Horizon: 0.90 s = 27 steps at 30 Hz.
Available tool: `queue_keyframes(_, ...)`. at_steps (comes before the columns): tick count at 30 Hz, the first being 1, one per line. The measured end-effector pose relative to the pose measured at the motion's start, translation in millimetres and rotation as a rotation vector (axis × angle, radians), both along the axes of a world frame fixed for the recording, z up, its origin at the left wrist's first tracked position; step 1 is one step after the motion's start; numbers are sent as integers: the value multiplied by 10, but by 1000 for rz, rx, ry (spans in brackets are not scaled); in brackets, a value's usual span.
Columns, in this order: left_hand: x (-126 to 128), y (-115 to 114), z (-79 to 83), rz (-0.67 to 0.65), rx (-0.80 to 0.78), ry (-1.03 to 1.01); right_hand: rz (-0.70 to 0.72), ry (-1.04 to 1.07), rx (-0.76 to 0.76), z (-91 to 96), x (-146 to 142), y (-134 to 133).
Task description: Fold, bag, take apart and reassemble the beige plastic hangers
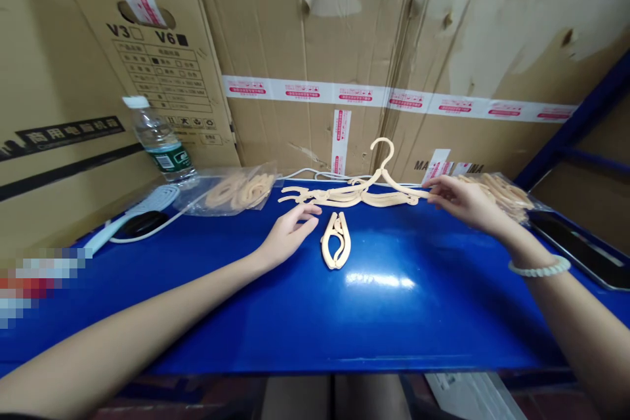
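An unfolded cream plastic hanger (355,191) lies across the back of the blue table (315,315), its hook pointing up. My right hand (460,200) pinches the hanger's right arm tip with closed fingers. My left hand (290,233) rests on the table with fingers stretched out, holding nothing, just left of a folded cream hanger (336,239) that lies flat in the middle.
A clear bag of folded hangers (236,190) lies at back left, another bag (504,193) at back right. A water bottle (158,139), a white device with cable (135,213) and a black tray (581,246) stand at the edges. Cardboard boxes (319,46) wall the back.
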<state>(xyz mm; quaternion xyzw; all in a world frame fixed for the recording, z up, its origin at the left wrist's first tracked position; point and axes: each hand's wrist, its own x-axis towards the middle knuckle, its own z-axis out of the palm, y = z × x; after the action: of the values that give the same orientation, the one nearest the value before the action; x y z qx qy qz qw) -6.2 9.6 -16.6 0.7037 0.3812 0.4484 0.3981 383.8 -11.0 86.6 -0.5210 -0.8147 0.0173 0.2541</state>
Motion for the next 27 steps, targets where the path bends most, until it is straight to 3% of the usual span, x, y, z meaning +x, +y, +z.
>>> queue_keyframes(3, 8, 59, -37, 10, -114, -103, -1, -11, 17, 25, -77, -98)
queue_keyframes(7, 31, 71, -18, 69, -218, -267, 66, 47, 72, -217, -206, -146)
queue_keyframes(10, 45, 35, 12, 72, -194, -275, 142, 6, 65, -420, -308, -151)
queue_keyframes(14, 50, -51, 49, -10, -48, -111, 201, 21, 12, -563, -437, -175)
queue_keyframes(18, 35, -109, 83, -45, 9, 25, 244, 41, -37, -587, -491, -192)
queue_keyframes(23, 30, -86, 93, 6, -83, -55, 247, -131, 126, -559, -466, -203)
queue_keyframes(27, 40, -73, 114, 57, -144, -109, 91, -245, 220, -594, -477, -258)
